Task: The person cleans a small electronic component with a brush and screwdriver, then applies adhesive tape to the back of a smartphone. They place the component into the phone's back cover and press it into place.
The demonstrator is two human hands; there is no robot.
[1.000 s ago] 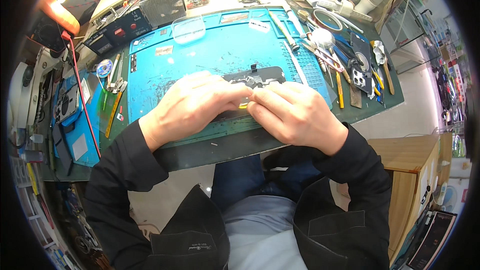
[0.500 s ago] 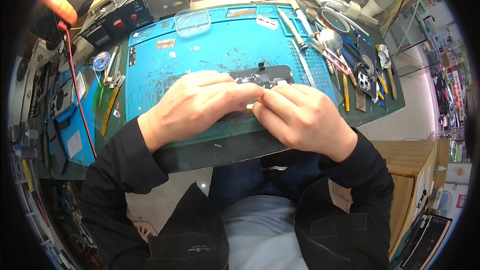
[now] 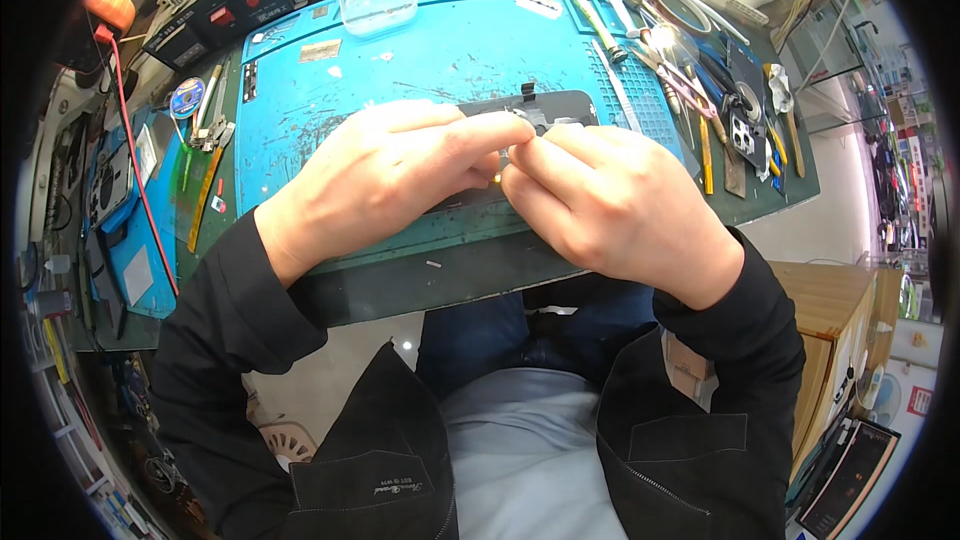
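A dark flat phone part [image 3: 572, 100] lies on the blue work mat [image 3: 450, 50], with a short black tab standing up at its far edge. Over its near side my two hands meet, fingertips touching. My left hand [image 3: 385, 175] comes in from the left with its fingers pressed together. From the other side, my right hand [image 3: 625, 200] is closed in a pinch, fingers curled. A small yellowish bit shows between them below the fingertips. What the fingers hold is hidden, and they cover much of the phone part.
Beyond the hands stands a clear plastic box [image 3: 378, 8], near a flat metal blade [image 3: 538, 4]. Tweezers, brushes and pliers crowd the right side. On the left lie a solder spool [image 3: 187, 98] and a yellow-handled knife [image 3: 207, 195]; a black power unit [image 3: 220, 20] stands behind.
The view has tilted, so the bench sits higher in the picture. Both hands remain together over the phone part; the fingers have shifted only slightly.
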